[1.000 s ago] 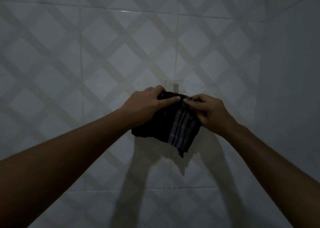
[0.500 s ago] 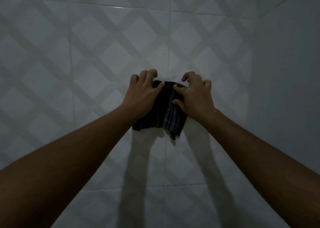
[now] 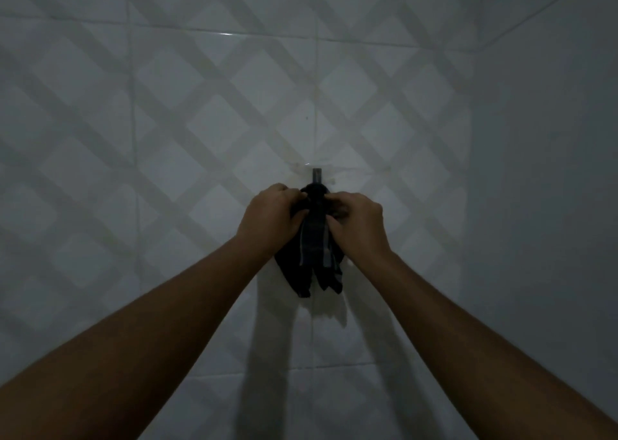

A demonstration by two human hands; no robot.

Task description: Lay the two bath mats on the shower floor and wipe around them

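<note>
A dark cloth [image 3: 312, 255] with pale stripes hangs bunched against the tiled wall, its top at a small dark wall hook [image 3: 316, 175]. My left hand [image 3: 269, 217] grips the cloth's upper left side. On the upper right side my right hand [image 3: 357, 220] pinches it. The cloth's loose ends dangle below both hands. No bath mat and no shower floor are in view.
A white tiled wall [image 3: 167, 138] with a pale diagonal lattice pattern fills the view. A plain wall [image 3: 551, 172] meets it in a corner on the right. The light is dim and my arms cast shadows below the cloth.
The cloth went from spread flat under both palms to bunched and hanging from the hook. Both hands closed in on its top, and the hook now shows above them.
</note>
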